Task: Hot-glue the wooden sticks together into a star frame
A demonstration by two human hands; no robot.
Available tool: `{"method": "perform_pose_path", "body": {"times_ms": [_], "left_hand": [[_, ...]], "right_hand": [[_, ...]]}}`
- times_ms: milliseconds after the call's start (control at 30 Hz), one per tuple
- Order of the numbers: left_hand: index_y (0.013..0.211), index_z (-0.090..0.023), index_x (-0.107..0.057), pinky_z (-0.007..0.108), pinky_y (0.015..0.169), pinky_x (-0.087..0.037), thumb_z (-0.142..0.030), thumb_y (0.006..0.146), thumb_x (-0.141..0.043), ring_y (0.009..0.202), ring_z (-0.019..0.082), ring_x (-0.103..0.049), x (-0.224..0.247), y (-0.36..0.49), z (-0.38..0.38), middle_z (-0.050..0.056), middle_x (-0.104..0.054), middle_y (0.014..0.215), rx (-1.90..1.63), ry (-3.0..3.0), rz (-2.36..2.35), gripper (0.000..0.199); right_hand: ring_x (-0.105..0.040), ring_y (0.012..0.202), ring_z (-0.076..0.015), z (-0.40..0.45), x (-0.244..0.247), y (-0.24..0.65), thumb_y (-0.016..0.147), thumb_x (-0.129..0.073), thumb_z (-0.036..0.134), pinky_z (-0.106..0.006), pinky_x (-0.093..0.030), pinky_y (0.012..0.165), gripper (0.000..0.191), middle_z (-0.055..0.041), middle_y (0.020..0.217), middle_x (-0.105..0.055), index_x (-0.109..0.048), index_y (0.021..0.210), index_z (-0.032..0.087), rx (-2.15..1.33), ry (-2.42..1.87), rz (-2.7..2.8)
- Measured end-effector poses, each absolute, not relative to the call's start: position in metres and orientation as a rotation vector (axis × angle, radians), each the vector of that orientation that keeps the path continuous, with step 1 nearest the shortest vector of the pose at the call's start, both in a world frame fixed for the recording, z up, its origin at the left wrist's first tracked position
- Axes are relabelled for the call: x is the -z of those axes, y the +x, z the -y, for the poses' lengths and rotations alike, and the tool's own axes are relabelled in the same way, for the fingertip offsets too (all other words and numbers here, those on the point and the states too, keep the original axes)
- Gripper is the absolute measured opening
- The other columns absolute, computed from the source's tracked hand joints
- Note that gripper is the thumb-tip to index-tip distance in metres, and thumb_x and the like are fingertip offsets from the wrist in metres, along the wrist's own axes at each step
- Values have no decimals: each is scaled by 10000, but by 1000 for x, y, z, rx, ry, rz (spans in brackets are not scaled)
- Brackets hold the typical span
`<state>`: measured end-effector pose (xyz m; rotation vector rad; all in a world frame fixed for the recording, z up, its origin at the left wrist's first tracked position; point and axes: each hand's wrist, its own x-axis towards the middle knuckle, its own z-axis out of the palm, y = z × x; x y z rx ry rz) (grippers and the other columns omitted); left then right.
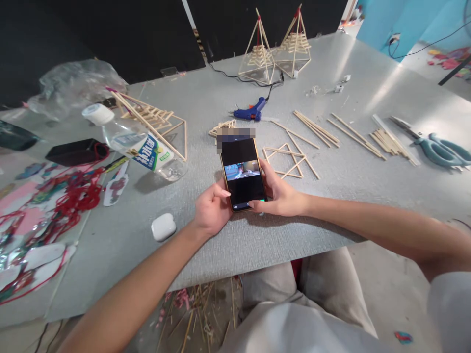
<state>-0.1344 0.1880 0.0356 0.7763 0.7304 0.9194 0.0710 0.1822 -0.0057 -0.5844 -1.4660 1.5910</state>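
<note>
A phone (243,171) is held upright over the table between both hands, its screen lit with a small picture in the middle. My left hand (214,206) grips its lower left side, thumb at the edge. My right hand (281,193) wraps the right side, with the thumb over the bottom of the screen. Just right of the phone lies a star-shaped frame of sticks (285,161). Behind the phone, partly hidden by it, is a small stack of sticks (225,128). A blue glue gun (250,111) lies farther back.
A tilted plastic bottle (143,147), a stick structure (154,117) and a white case (163,227) are on the left, beside red cords (83,196). Loose sticks (316,128) and scissors (437,147) lie right. Two stick pyramids (258,54) stand at the back.
</note>
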Motion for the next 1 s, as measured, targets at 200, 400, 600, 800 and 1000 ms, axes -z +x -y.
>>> {"method": "perform_pose_path", "body": {"times_ms": [200,400,600,800,1000], "left_hand": [[1285,-185,-817,637,1078,-718,-260,734,-640,1264,424,-833,-31,-144,-190,126,-887,1289,-852,729,-675,583],[1362,-157,-809,618,759,-780,-234,798,-552,996,416,-890,-17,-162,-199,162,-898,1265,-734,665,-490,624],[1317,-127,-827,595,778,-791,-208,806,-540,1073,432,-895,-15,-160,-200,185,-886,1333,-768,662,-503,591],[1251,-146,-824,643,892,-780,-210,778,-581,1160,444,-873,-23,-153,-197,162,-899,1245,-797,709,-554,535],[1406,-170,-783,693,1042,-734,-228,723,-624,1258,443,-836,-34,-142,-191,146,-867,1361,-852,687,-636,703]], "right_hand": [[-697,928,-179,-183,-1,73,927,-836,268,-333,-630,801,986,-22,1220,-696,-250,1719,329,-1628,-571,1416],[-782,1040,-242,-182,-16,79,878,-723,249,-431,-655,955,881,-28,1216,-800,-362,1679,320,-1751,-537,1377],[-792,917,-207,-184,-7,77,830,-727,200,-395,-650,867,1084,-20,1233,-807,-218,1777,340,-1767,-478,1383],[-786,908,-194,-184,-5,76,839,-768,165,-340,-640,808,1150,-3,1178,-774,-197,1818,358,-1700,-511,1429],[-758,778,-185,-184,-3,74,885,-761,180,-333,-616,724,1149,51,975,-747,-117,1826,320,-1716,-450,1484]]}}
